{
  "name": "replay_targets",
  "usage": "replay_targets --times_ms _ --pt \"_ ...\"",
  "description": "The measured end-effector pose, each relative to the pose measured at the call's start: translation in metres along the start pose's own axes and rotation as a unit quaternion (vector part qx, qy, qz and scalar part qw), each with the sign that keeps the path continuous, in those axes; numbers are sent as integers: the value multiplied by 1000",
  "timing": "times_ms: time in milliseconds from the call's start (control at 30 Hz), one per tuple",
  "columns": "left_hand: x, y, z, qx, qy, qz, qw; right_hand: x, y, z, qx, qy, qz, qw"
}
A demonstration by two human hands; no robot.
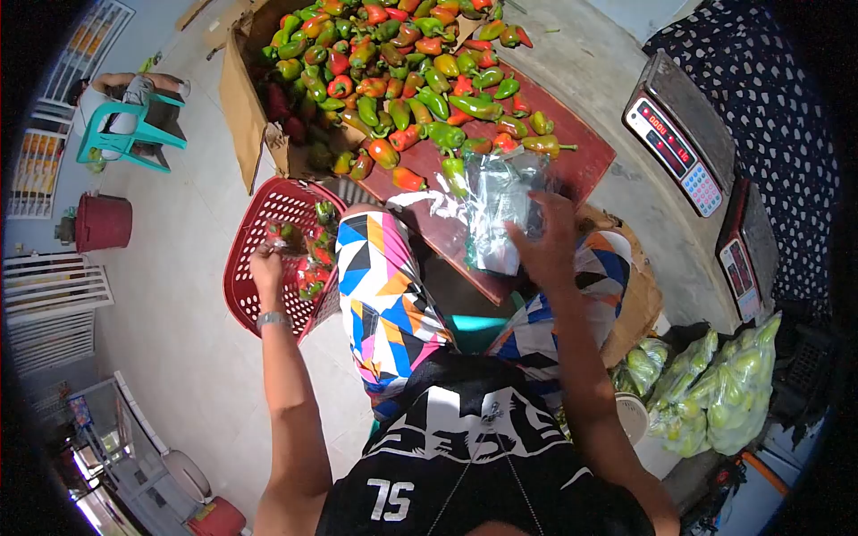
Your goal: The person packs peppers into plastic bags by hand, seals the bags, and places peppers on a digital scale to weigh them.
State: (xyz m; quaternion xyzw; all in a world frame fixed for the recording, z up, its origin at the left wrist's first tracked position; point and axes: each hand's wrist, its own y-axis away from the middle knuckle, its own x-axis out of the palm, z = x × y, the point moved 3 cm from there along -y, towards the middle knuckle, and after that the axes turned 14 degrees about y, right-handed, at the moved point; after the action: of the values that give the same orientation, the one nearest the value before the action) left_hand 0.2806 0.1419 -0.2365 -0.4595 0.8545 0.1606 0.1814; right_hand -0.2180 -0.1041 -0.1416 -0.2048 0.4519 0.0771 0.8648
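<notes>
My left hand is closed at the top of a small clear bag of peppers, over the red plastic basket. More bagged peppers lie inside that basket. On the right, my right hand has its thumb and fingers apart at the edge of a stack of clear plastic bags. The stack lies on a dark red board in front of my knees. Beyond it, a heap of red and green peppers spreads from an opened cardboard box onto the board.
Two digital scales stand at the right. Large bags of green vegetables sit below them. At the far left, a person is by a teal chair, near a red bucket.
</notes>
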Motion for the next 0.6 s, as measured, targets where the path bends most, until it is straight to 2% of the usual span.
replay_targets --times_ms 33,100,133,167,233,267,300,367,433,467,500,533,600 --pt "7 2 16 -41 -28 -26 998 2 -2 16 -36 19 4 999" --pt "14 -13 91 -2 35 -37 999 4 -8 43 -104 64 8 993" --pt "21 -5 80 -75 30 -47 996 4 -11 55 -134 91 10 987" --pt "26 13 63 -24 -28 -78 996 4 -14 60 -165 117 11 979" --pt "32 9 49 -28 50 -66 996 21 -18 52 -195 152 10 969" --pt "37 9 33 -19 176 -35 984 31 -21 45 -210 171 9 963" --pt "44 30 -24 -13 297 -4 955 39 -24 36 -202 143 -8 969" --pt "58 95 -161 33 390 87 916 49 -27 22 -194 84 -37 977" --pt "52 165 -251 173 402 229 869 45 -31 16 -176 5 -88 980" --pt "51 194 -278 235 448 308 806 42 -33 13 -164 -34 -116 979" --pt "64 228 -307 193 578 332 720 35 -33 13 -152 -30 -118 981" --pt "77 239 -329 235 626 421 613 24 -34 16 -141 -26 -119 983" --pt "102 263 -368 249 653 620 356 11 -34 11 -111 2 -99 989"
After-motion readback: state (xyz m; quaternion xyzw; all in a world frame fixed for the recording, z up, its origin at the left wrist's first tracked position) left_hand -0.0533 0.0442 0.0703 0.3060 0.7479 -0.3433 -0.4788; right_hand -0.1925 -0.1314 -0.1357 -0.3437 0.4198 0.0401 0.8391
